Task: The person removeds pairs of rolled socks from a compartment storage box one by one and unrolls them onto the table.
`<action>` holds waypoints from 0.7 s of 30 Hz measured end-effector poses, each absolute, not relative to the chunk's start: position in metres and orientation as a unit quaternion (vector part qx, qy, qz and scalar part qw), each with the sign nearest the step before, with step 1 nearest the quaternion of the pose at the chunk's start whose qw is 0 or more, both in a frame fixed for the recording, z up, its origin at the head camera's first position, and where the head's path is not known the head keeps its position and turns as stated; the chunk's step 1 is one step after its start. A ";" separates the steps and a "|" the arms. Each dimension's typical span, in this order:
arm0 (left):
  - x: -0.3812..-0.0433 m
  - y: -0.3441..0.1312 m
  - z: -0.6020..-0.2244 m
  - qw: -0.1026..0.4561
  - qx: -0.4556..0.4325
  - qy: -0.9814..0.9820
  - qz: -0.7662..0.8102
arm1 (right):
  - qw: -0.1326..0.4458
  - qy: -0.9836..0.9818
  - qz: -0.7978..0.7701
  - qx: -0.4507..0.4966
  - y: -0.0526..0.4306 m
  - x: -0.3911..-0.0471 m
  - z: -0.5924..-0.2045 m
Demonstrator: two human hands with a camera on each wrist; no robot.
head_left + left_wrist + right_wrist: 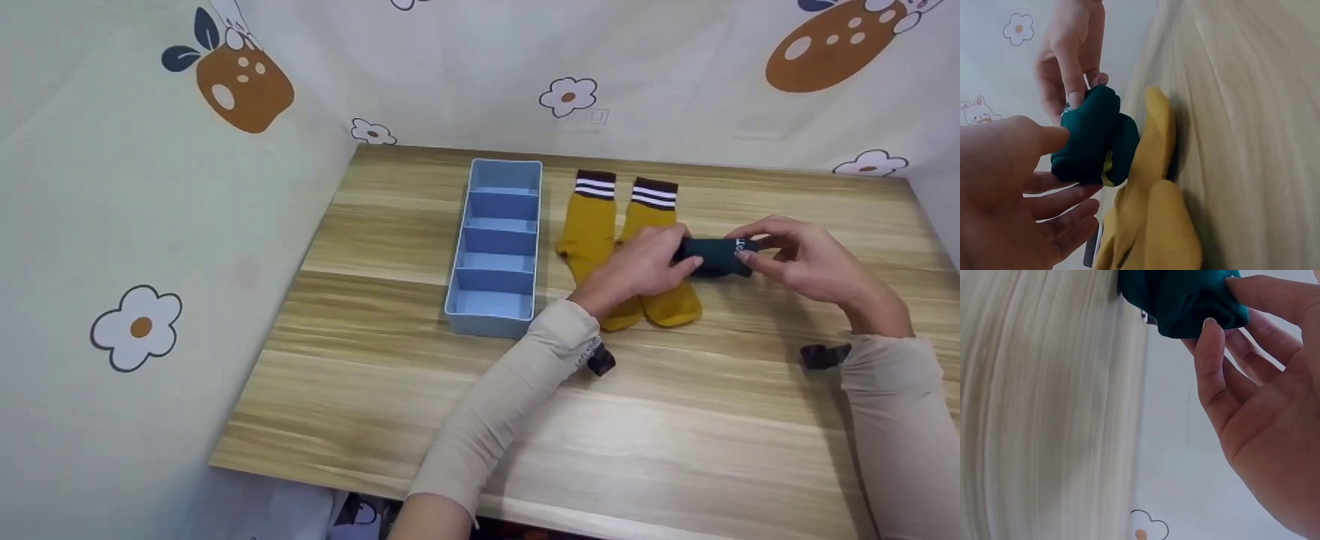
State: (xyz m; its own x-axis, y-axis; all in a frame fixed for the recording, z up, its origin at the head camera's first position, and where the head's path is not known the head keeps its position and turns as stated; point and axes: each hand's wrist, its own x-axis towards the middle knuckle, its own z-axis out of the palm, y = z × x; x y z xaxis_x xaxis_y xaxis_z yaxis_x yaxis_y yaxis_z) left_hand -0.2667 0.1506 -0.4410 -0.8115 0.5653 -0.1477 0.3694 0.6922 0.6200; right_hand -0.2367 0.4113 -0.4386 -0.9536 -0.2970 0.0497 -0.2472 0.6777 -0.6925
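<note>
A dark green rolled sock bundle (716,259) with small white lettering is stretched between both hands, over the wooden table. My left hand (646,261) pinches its left end between thumb and fingers, while my right hand (814,259) holds the other end. Layered rolled fabric shows at the bundle's end in the right wrist view, and a bit of yellow-green peeks out under the green roll (1086,135) in the left wrist view. Two mustard socks with dark, white-striped cuffs, one left (589,221) and one right (675,307), lie flat beneath my left hand and wrist, partly covered by it.
Left of the mustard socks stands a light blue organizer box (491,325) with several compartments in a row. The wooden table (360,337) meets a patterned, cloth-like wall (465,82) at its back and left edges.
</note>
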 end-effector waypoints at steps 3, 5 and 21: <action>-0.266 0.154 -0.443 0.174 0.247 0.901 0.311 | 0.038 0.914 -0.374 -0.149 0.413 -0.237 -0.439; -0.265 0.154 -0.445 0.177 0.243 0.899 0.319 | 0.042 0.916 -0.373 -0.145 0.414 -0.237 -0.439; -0.267 0.160 -0.465 0.126 0.215 0.920 0.302 | 0.025 0.913 -0.377 -0.155 0.410 -0.240 -0.448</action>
